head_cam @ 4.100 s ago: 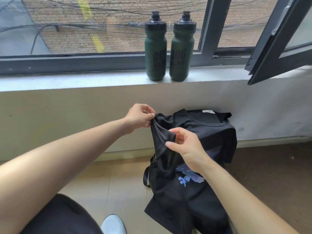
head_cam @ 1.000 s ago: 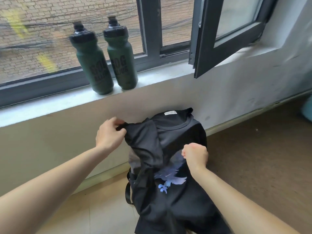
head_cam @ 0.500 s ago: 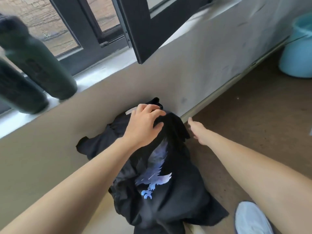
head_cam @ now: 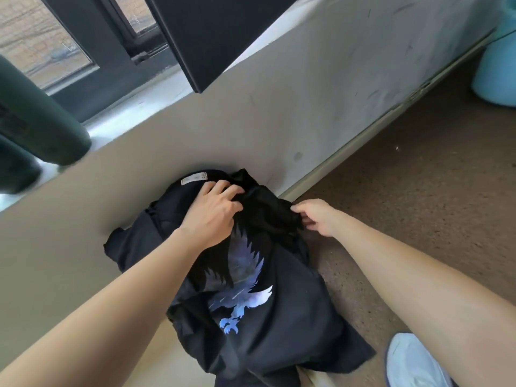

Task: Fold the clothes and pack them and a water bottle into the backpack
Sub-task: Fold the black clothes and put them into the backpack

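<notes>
A black T-shirt (head_cam: 279, 317) with a blue eagle print hangs draped over a bulky thing against the wall, which it hides; I take that to be the backpack. My left hand (head_cam: 215, 213) lies on the shirt near the collar, its fingers curled into the cloth. My right hand (head_cam: 318, 216) pinches the shirt's right shoulder edge. Two dark green water bottles (head_cam: 36, 118) stand on the windowsill at the far left, partly cut off by the frame.
An open window sash (head_cam: 212, 37) juts out over the sill above the shirt. A light blue bucket (head_cam: 497, 68) stands at the far right on the brown floor. My white shoe (head_cam: 413, 361) is at the bottom right.
My view has swung right and down, pushing the bottles to the left edge. My left hand let go of the left sleeve and moved onto the collar area; my right hand reached the shirt's right shoulder.
</notes>
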`<state>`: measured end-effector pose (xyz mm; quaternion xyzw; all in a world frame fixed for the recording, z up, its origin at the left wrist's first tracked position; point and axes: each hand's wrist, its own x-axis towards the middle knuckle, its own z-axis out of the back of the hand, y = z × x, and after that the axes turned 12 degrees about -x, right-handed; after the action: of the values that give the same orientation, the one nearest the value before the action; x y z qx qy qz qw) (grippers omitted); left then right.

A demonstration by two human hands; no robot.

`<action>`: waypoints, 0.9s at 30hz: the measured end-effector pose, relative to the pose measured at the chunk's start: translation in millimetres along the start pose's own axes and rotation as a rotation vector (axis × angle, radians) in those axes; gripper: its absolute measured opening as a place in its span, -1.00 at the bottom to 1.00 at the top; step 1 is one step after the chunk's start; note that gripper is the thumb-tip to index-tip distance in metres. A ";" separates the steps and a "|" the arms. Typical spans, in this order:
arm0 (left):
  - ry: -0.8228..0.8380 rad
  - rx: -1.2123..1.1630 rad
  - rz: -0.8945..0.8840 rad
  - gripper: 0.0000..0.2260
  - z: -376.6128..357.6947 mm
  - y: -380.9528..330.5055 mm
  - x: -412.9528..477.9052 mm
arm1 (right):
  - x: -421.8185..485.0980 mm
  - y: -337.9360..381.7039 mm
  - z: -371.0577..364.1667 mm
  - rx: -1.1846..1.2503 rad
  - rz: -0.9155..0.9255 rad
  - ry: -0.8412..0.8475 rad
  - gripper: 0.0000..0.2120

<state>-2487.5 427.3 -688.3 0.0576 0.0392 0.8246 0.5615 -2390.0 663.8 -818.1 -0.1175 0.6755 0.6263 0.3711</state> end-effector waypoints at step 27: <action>0.274 -0.369 0.221 -0.75 29.7 -32.0 154.9 | -60.4 54.5 78.1 -0.251 0.472 0.126 -0.45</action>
<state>-2510.1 583.2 -655.1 -0.1539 -0.0427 0.8743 0.4583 -2354.2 728.5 -732.9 -0.0406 0.6229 0.7658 0.1548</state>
